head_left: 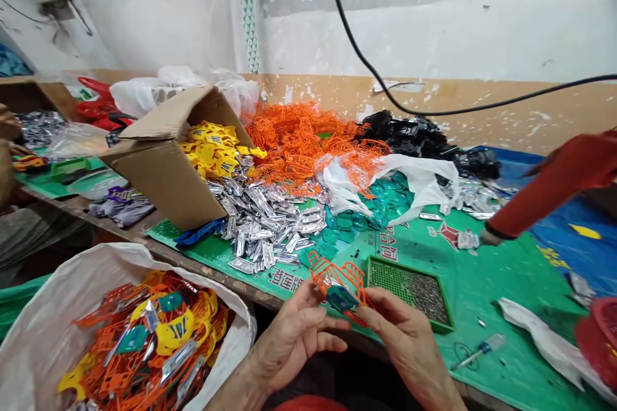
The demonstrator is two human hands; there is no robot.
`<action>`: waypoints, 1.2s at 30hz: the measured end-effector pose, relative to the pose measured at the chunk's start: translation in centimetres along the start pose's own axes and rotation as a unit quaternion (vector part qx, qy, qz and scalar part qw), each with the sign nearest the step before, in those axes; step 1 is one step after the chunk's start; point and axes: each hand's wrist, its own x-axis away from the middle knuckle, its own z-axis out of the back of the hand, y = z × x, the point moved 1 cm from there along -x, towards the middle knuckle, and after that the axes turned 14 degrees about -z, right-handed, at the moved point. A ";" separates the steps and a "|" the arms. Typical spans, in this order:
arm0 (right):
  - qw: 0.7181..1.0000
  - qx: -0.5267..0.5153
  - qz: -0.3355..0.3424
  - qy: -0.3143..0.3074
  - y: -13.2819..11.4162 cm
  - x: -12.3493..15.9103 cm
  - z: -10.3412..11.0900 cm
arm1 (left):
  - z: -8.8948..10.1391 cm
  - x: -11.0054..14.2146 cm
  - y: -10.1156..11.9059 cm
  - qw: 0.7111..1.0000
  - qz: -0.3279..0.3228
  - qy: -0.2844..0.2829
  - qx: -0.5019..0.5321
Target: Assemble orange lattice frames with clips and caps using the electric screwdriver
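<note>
Above the table's front edge I hold an orange plastic frame piece (355, 277) with a dark teal translucent piece (341, 298) and a shiny silver part laid on it. My right hand (407, 340) pinches its lower right side between thumb and fingers. At its left side, my left hand (296, 334) grips the edge with thumb and forefinger, the other fingers loosely curled below. Just beyond lies a green tray (393, 279) with many small metal screws in its right part. A screwdriver (479, 351) with a clear bluish handle rests right of my right hand.
A white sack (33, 334) of finished-looking orange and yellow pieces stands at left. On the table are a tipped cardboard box (159, 167) of yellow parts, silver parts (270, 225), an orange heap (303, 135) and black parts (405, 135). A red tool (554, 186) hangs at right.
</note>
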 end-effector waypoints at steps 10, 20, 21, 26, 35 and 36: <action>0.976 0.164 0.142 0.002 -0.5 -0.4 -0.7 | -0.2 0.0 0.2 0.996 0.012 0.059 -0.066; 0.934 0.272 0.196 -0.127 -1.0 -2.3 -1.0 | -0.1 1.4 3.9 0.863 -0.121 0.068 -0.486; 0.928 0.281 0.196 -0.146 -1.2 -2.5 -1.4 | 0.1 1.5 4.0 0.875 -0.084 0.056 -0.473; 0.928 0.270 0.121 -0.227 -3.1 -4.2 -2.8 | 2.0 2.1 4.3 0.938 0.007 0.086 -0.335; 0.873 0.359 0.270 -0.191 -5.0 -11.7 -8.6 | 3.7 4.3 6.0 0.947 -0.036 0.242 -0.207; 0.856 0.381 0.287 -0.200 -5.0 -12.3 -9.4 | 3.9 4.6 6.2 0.944 -0.037 0.251 -0.213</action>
